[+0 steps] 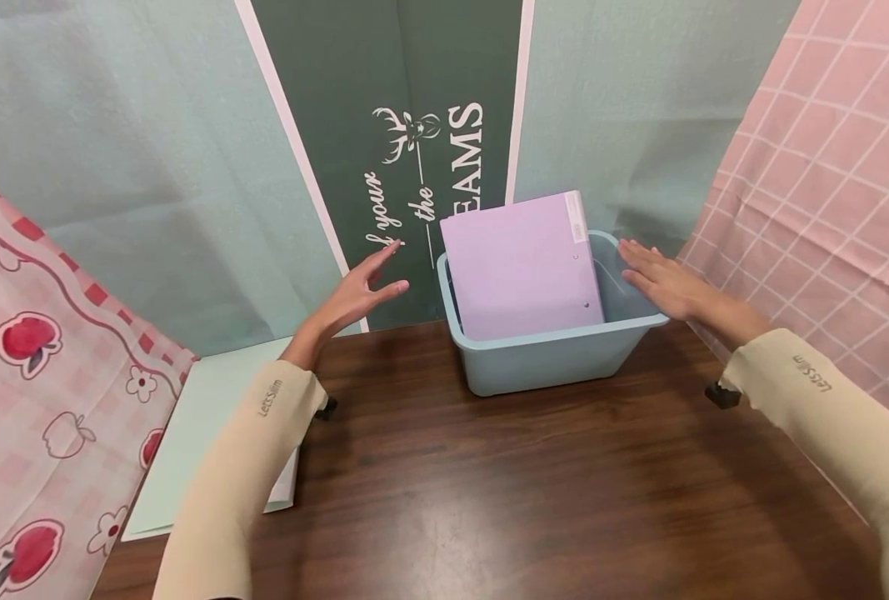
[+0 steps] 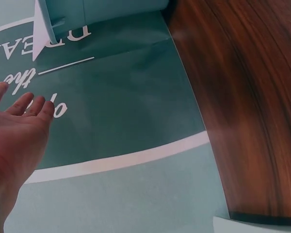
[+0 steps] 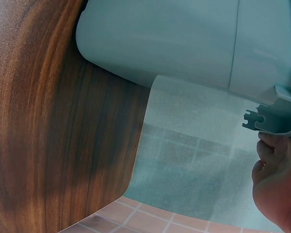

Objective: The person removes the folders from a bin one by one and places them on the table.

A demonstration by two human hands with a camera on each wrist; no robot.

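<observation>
A light blue plastic bin (image 1: 549, 358) stands on the table against the back curtain. Upright in it, leaning a little, is a purple ring binder (image 1: 522, 271) with a white label at its top right corner; its lower part is hidden by the bin's wall. My left hand (image 1: 357, 296) hangs in the air left of the bin, fingers extended and thumb apart, holding nothing. At the bin's right rim is my right hand (image 1: 661, 279), its fingers straight. In the right wrist view the fingertips (image 3: 269, 145) meet or nearly meet the rim's edge (image 3: 286, 128); contact is hard to tell.
A pale green folder (image 1: 212, 417) lies at the table's left side, partly behind my left forearm. Brown wooden table (image 1: 444, 483) spreads in front of the bin. Curtains hang close behind, with a pink checked one (image 1: 826, 208) on the right and a fruit-patterned one (image 1: 39, 400) on the left.
</observation>
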